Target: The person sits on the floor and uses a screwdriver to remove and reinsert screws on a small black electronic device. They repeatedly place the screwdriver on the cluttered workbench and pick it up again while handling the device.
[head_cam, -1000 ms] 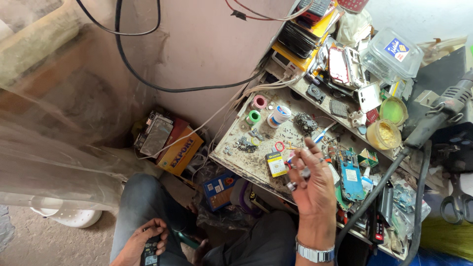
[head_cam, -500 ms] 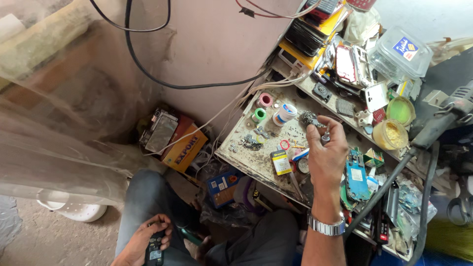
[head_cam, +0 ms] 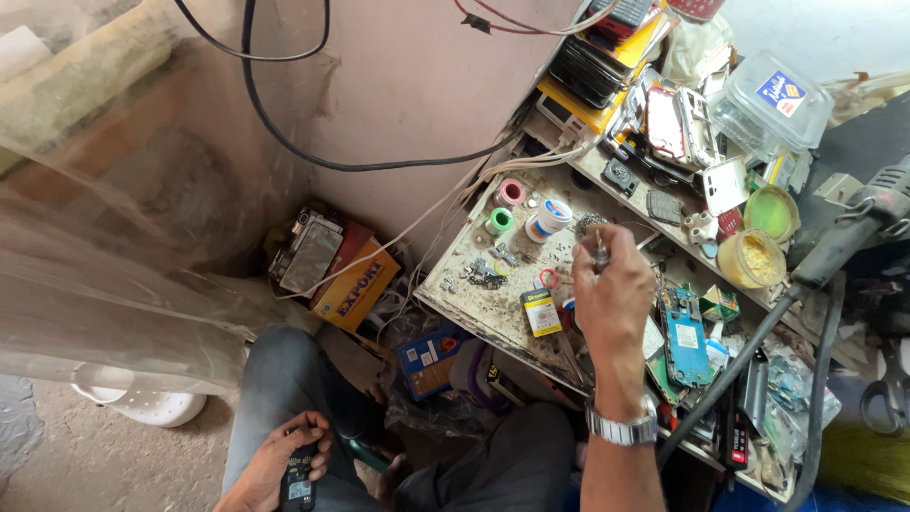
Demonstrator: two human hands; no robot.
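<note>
1. Down at the lap, the left hand (head_cam: 275,465) was curled around a small dark phone (head_cam: 298,485), resting against the knee. The grip looked loose, so the phone could have slid off the leg to the dusty floor.

2. Just beyond the knees, a blue box (head_cam: 428,356) and a tangle of loose parts lay under the edge of the workbench (head_cam: 455,294). Anything dropped from the bench would likely have been lost among them.

3. Over the bench, the right hand (head_cam: 614,294), a wristwatch (head_cam: 623,429) on its wrist, was closed with the fingertips pinching a thin metal tool (head_cam: 599,248), its tip pointed up toward the clutter. Whether it was a soldering iron or a plain pick could not be told. If hot, it risked scorching the wires nearby or the fingers themselves.

4. Beside that hand lay a blue circuit board (head_cam: 684,334), a yellow packet (head_cam: 541,312) and a small white tub (head_cam: 548,220). A careless sweep of the forearm could have knocked these off the crowded surface.

5. Farther back, a yellow-filled jar (head_cam: 751,260) and a green lid (head_cam: 772,212) stood open near a clear plastic box (head_cam: 770,102); a bump might have spilled them.

6. At the wall, black cable (head_cam: 284,114) hung slack and could have snagged a raised arm.
</note>
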